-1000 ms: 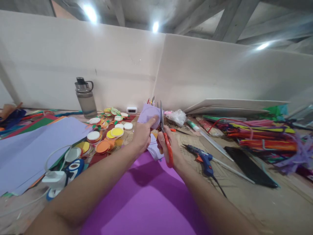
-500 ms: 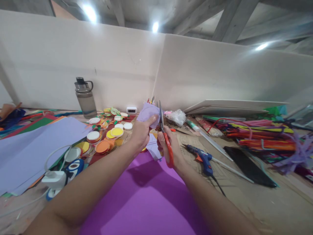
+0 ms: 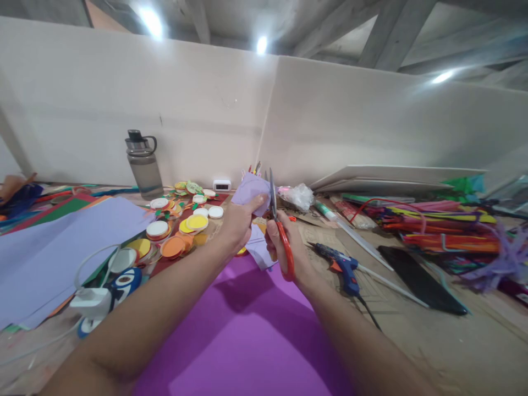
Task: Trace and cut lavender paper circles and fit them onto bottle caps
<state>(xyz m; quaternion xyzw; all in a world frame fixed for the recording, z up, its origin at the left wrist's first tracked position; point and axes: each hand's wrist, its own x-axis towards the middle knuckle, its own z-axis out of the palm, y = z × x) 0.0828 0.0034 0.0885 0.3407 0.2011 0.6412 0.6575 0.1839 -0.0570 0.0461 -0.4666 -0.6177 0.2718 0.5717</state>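
1. While the left hand (image 3: 237,223) pinches the lilac paper (image 3: 251,188), the right (image 3: 300,261) grips the scissors (image 3: 289,257), blades seemingly parted at its edge.
2. Clean cutting wants paper turned, blades steady, fingertips clear.
3. Below hangs or lies a scrap (image 3: 260,254), above purple (image 3: 243,341).

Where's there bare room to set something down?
Brown tabletop below the flat black object, beside the right forearm; also the purple sheet, right of the left forearm. Crowded: coloured round discs and lilac paper sheets left, multicoloured stem bundles far right.
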